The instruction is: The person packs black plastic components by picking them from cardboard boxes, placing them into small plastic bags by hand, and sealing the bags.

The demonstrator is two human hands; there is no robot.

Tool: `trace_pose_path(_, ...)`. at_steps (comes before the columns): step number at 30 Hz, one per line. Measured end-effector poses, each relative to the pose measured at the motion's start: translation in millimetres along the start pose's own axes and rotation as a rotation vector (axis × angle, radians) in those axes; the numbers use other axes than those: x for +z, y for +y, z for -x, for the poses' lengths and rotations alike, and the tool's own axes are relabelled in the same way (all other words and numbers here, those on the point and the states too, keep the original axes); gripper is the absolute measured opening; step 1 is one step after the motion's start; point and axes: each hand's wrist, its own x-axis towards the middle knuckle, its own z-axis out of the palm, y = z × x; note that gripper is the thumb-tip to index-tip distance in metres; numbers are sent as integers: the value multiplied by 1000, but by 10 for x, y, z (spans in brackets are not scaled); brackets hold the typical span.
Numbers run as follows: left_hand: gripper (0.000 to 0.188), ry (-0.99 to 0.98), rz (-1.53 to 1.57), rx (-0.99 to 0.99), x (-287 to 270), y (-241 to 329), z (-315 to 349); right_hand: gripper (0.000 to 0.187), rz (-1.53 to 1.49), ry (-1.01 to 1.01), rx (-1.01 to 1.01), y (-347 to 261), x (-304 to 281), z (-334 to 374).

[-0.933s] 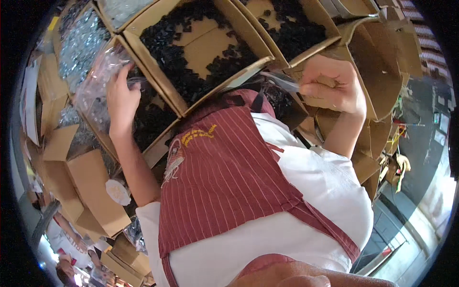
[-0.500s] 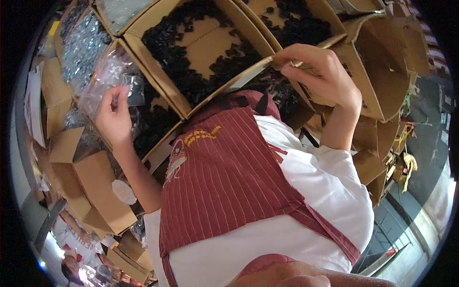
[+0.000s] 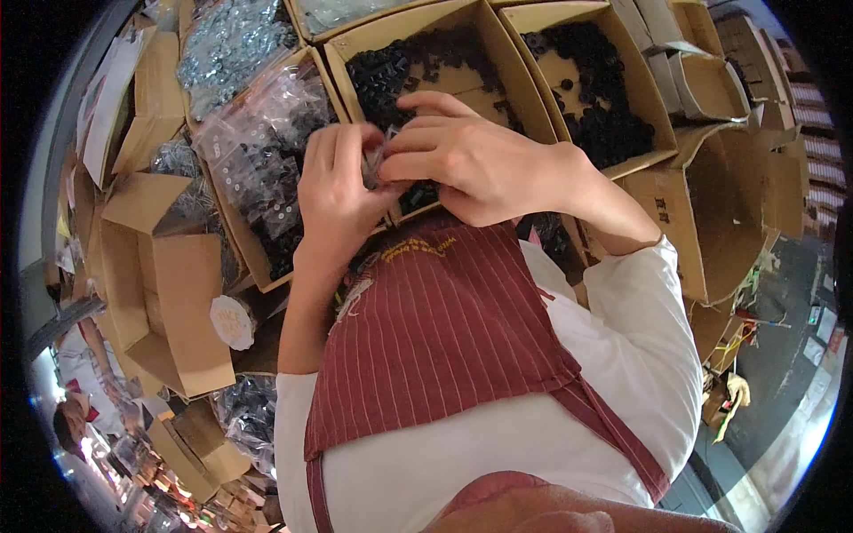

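Note:
My left hand [image 3: 338,182] and my right hand [image 3: 484,164] meet over the near left corner of the middle cardboard box [image 3: 462,102]. Pinched between their fingers is a small clear plastic bag [image 3: 377,163], mostly covered by the fingers, so its contents are hard to make out. Small black parts [image 3: 378,80] lie scattered inside the middle box. Beside my left hand, a narrower box holds clear bags with white round pieces [image 3: 267,142] on top of more black parts.
A box of black parts [image 3: 613,133] adjoins on the right, with an empty-looking carton [image 3: 720,195] beyond it. Bluish clear bags [image 3: 235,53] fill a box at the far left. An open carton [image 3: 191,311] stands by my left elbow. Another person [image 3: 98,364] shows at the lower left.
My right hand has left the box edge at the right and come in to meet my left hand. My left hand has moved right with the bag, off the pile of bags.

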Motion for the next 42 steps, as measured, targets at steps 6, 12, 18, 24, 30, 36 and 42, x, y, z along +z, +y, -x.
trace_pose_path(6,42,78,231,-288,135,-102,-19,39,-8,115,-153,162,-13,-220)
trace_pose_path(12,30,88,883,-719,197,-362,128,31,72,220,328,1371,456,-370)
trace_pose_path(18,36,333,1192,-854,225,-436,242,80,1,-202,655,1421,1002,-302)
trace_pose_path(24,32,364,1314,-833,336,-336,193,63,166,-152,311,1399,1212,4)
trace_pose_path(30,30,193,1289,-759,369,-272,199,39,-221,-268,496,1226,1020,-150)
trace_pose_path(36,29,223,1228,-797,244,-319,268,42,-1425,71,790,1251,449,-21)
trace_pose_path(42,29,221,1211,-801,166,-263,212,47,-1773,265,607,998,264,104)
